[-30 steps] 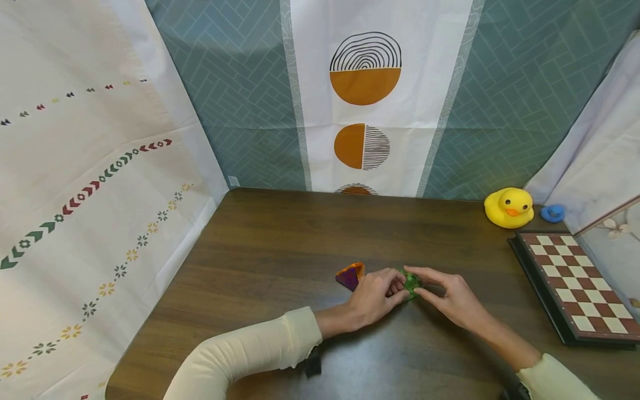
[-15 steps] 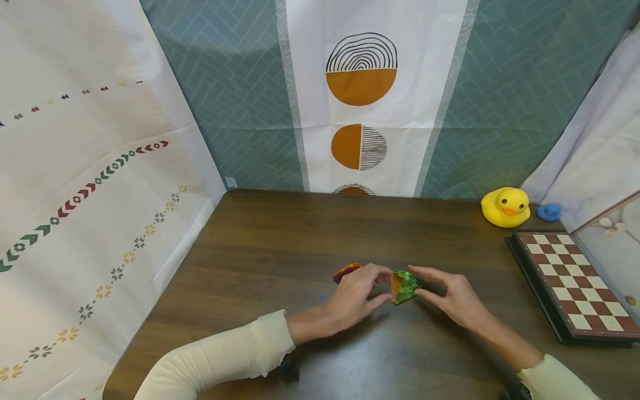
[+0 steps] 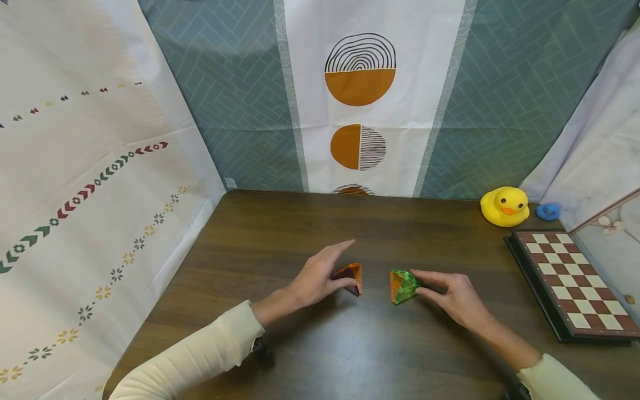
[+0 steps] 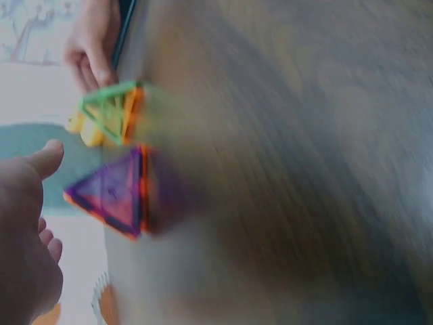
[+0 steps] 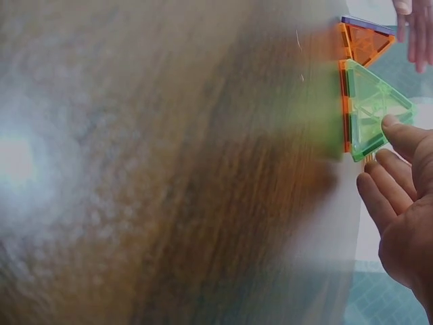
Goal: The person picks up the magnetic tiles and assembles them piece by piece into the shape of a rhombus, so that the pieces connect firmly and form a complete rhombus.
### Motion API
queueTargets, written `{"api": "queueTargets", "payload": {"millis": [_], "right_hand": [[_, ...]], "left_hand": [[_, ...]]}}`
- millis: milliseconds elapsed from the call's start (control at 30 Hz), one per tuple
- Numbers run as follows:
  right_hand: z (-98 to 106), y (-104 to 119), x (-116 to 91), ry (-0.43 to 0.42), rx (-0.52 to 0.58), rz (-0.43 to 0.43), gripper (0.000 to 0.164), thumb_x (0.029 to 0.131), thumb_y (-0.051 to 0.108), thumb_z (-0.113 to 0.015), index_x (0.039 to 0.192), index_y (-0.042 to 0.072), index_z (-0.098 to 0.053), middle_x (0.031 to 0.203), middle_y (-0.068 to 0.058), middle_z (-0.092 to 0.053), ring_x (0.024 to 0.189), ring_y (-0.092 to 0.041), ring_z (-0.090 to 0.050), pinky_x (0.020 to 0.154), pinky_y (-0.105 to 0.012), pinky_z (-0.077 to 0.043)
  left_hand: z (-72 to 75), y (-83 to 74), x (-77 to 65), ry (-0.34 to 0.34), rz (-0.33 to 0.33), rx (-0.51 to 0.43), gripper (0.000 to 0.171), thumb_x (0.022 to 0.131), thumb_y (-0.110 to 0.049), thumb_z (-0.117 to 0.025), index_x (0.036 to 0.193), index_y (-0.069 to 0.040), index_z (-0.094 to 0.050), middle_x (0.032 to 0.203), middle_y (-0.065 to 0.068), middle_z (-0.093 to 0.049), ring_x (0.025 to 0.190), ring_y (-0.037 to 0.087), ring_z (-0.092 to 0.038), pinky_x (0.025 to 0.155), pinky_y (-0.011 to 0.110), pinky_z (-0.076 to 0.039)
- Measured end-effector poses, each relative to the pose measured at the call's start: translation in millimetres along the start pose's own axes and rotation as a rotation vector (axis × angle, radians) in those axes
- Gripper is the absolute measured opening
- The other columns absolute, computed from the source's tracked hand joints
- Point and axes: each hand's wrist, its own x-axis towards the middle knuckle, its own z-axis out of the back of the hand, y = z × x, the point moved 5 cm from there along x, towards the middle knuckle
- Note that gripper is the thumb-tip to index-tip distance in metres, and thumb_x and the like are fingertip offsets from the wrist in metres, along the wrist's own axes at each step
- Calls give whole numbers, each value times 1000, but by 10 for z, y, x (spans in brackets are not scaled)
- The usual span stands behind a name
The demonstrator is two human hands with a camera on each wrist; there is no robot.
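Observation:
A small pyramid of translucent magnetic tiles, green with an orange side (image 3: pixel 403 286), stands on the brown table. My right hand (image 3: pixel 455 297) pinches its right side between thumb and fingers; in the right wrist view the thumb (image 5: pixel 399 132) lies at the green tile's edge. To the left stands a second magnetic tile pyramid, purple and orange (image 3: pixel 356 276). Around its left side is my left hand (image 3: pixel 312 278), fingers straight and thumb spread away from them. In the left wrist view that thumb (image 4: pixel 47 159) shows apart from the purple tile (image 4: pixel 111 193).
A checkered game board (image 3: pixel 575 283) with a dark frame lies on the table's (image 3: pixel 280 233) right side. Behind it sit a yellow rubber duck (image 3: pixel 505 206) and a small blue toy (image 3: pixel 548 211). Patterned cloths hang at the back and both sides.
My left hand has left the green pyramid and moved left to the purple one, its fingers spreading. The green pyramid's orange side has come into view. My right hand has stayed at the green pyramid.

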Motion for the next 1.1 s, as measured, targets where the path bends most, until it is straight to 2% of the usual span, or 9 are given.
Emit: {"api": "queueTargets", "payload": {"millis": [100,200,400,533,767,1100], "right_hand": [[6,12,-3,-16,2,0,42,83,3,-89,124,8,-81,116,-11,-79,102,-32,-77,80,-47,-63],[0,17,0,-22,-2,-6,40,83,5,-89,122,8,-81,114,-10,-79,100,-32,-78,79,-45,-63],[-13,19,11,-39,-16,-2,38,83,5,-90,120,7,-82,111,-10,-80,98,-31,-78,77,-43,-64],[-30,16,4,-41,-16,-1,37,82,4,-90,118,6,-82,109,-11,-80,96,-31,-79,75,-41,-64],[-62,3,-3,-54,-32,6,36,81,3,-91,116,5,-83,106,-10,-81,93,-29,-79,73,-37,-64],[-75,12,22,-81,-39,26,35,79,-1,-91,113,3,-83,103,-9,-81,91,-28,-79,73,-37,-64]], "left_hand": [[-3,131,-26,34,46,-36,89,87,-28,-91,160,-5,-45,160,8,-52,145,23,-51,116,45,-45],[-16,212,-48,69,65,-59,84,88,-25,-90,158,-4,-48,157,10,-55,143,25,-54,114,47,-47],[-81,316,-75,136,113,-93,71,93,-22,-86,154,-5,-54,151,8,-61,135,23,-61,110,45,-50],[-138,352,-99,163,116,-113,65,93,-21,-85,151,-6,-58,145,8,-66,126,21,-68,104,40,-55],[-184,376,-116,147,93,-126,56,93,-20,-84,144,-8,-65,132,6,-73,113,15,-72,95,32,-59],[-218,387,-109,155,122,-136,48,95,-18,-82,140,-9,-68,130,6,-74,110,13,-73,94,28,-59]]}}
